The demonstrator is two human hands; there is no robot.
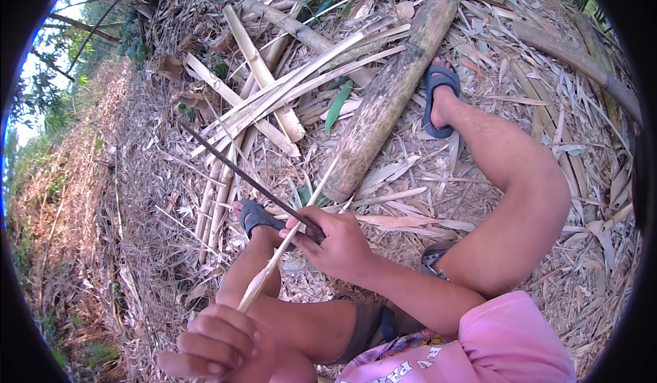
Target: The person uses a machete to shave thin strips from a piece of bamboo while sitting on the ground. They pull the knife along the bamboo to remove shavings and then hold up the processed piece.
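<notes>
A pale, thin bamboo strip (269, 268) runs slantwise across my front, its lower part frayed and wider. My left hand (213, 340), at the lower left, is closed with its fingers curled at the strip's near end; the end itself is hidden there. In the middle, my right hand (334, 241) grips a long dark knife (236, 169), its narrow blade pointing to the far left. The knife crosses the strip by the right hand's fingers, which touch the strip too. The strip's far tip rises past that hand toward the near end of a thick log (390, 102).
Split bamboo pieces (263, 75) lie crossed in a pile left of the log. My sandalled feet (441, 99) stand either side of the log's near part. Dry leaves and husks (410, 171) cover the ground. A brushy slope (82, 198) is at the left.
</notes>
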